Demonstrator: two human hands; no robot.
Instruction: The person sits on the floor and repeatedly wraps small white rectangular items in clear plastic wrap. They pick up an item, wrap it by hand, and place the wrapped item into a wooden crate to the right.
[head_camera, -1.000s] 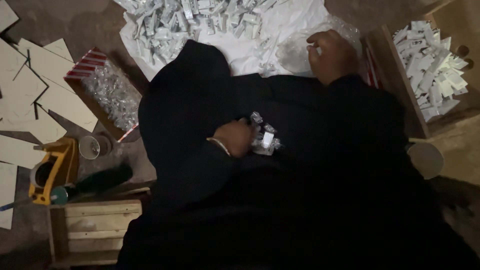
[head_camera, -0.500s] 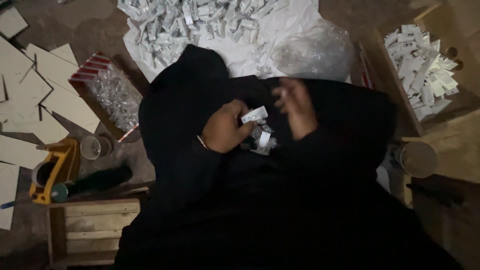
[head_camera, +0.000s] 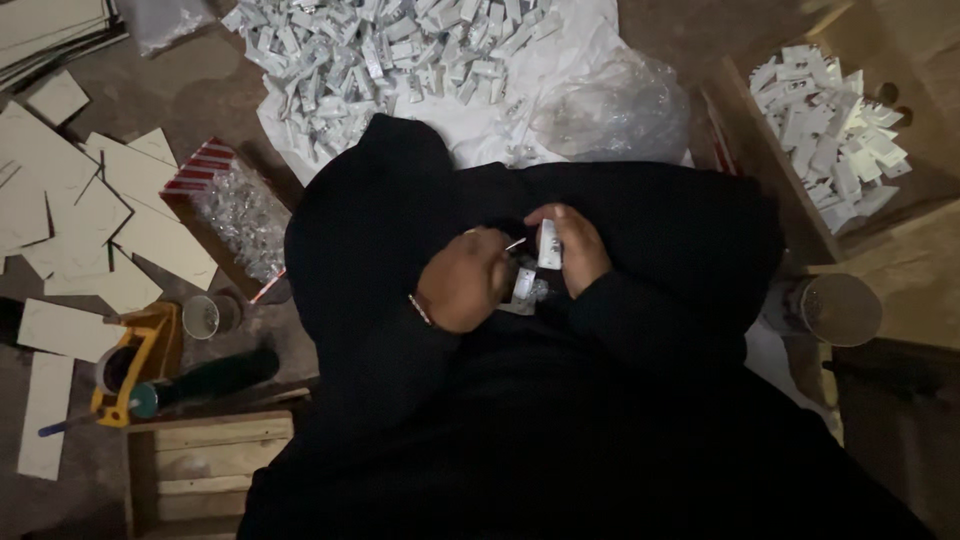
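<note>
Dim concrete floor (head_camera: 230, 95) surrounds the seated person's black-robed lap, with one white sheet (head_camera: 500, 140) ahead bearing a heap of white plastic parts (head_camera: 390, 45) too many to count. Over the lap, the right hand (head_camera: 575, 250) pinches one small white part (head_camera: 549, 244) upright, while the left hand (head_camera: 465, 280) is closed around a thin tool (head_camera: 514, 244) touching it. One wooden crate (head_camera: 770, 170) of similar parts sits right, one clear bag (head_camera: 240, 215) and about ten cardboard pieces (head_camera: 90, 220) left.

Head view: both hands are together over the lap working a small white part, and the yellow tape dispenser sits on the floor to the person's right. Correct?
Not quite. The head view shows the yellow tape dispenser on the person's left. The left hand and right hand do meet over the lap on a small white part.
</note>
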